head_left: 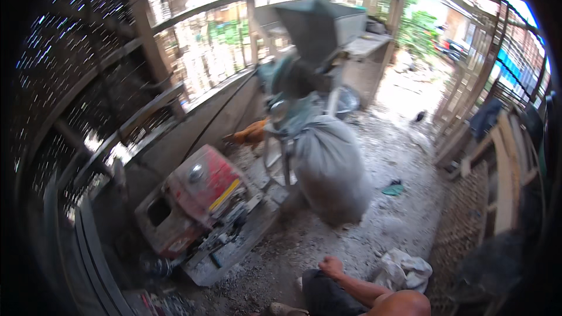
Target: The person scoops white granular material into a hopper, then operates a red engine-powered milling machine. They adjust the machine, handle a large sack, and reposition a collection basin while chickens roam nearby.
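Note:
My right hand (332, 267) is at the bottom of the head view, its forearm coming in from the lower right. Its fingers look curled into a fist, and I see nothing in them. It rests by the knee of my dark trouser leg (328, 297). My left hand is out of view. Ahead stands a milling machine with a grey metal hopper (319, 23) on top. A full, pale grey sack (332, 167) hangs at its front, gathered at the neck. To the left sits a worn red engine (196, 190) on a base.
A crumpled white sack (404, 270) lies on the dusty floor at my right. Farther off is a green scrap (393, 188). A brown hen (249, 134) stands behind the engine. A wooden gate (474, 76) and leaning boards line the right side; a low wall (219, 111) runs along the left.

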A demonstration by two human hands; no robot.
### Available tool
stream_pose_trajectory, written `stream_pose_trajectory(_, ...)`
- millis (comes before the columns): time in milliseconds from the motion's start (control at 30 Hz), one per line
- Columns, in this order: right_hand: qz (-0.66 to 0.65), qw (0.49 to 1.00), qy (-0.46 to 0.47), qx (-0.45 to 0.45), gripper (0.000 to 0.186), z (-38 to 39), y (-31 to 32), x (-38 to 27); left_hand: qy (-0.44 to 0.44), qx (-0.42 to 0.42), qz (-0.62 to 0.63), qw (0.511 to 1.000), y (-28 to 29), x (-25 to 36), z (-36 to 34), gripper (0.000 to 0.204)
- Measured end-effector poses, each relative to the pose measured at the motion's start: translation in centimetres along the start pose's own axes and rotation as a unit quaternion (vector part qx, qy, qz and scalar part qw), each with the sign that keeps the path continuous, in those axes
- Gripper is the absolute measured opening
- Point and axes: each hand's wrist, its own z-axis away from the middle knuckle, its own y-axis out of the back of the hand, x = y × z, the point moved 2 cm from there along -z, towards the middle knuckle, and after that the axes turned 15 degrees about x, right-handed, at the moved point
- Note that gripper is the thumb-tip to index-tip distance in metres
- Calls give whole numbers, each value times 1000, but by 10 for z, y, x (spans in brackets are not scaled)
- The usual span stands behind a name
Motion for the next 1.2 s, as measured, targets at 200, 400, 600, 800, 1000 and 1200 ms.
stream_pose_trajectory(200,118,968,-220,30,36,119,174,157,-97,-79,131,983,113,119,92,33)
stream_pose_trajectory(400,13,938,-345,-23,46,172,186,230,-250,-63,14,966,150,290,23,32)
stream_pose_trajectory(600,-193,893,-389,-116,56,132,158,263,-321,-49,-32,945,142,442,-17,31)
stream_pose_trajectory(800,-276,849,-439,-103,69,83,185,312,-388,-57,-29,919,117,546,-20,30)
stream_pose_trajectory(1000,-18,916,-398,53,44,-4,277,366,-392,-112,-9,913,75,650,-42,32)
stream_pose_trajectory(1200,-457,636,-490,382,33,-114,448,428,-375,-111,-59,918,56,738,-103,36)
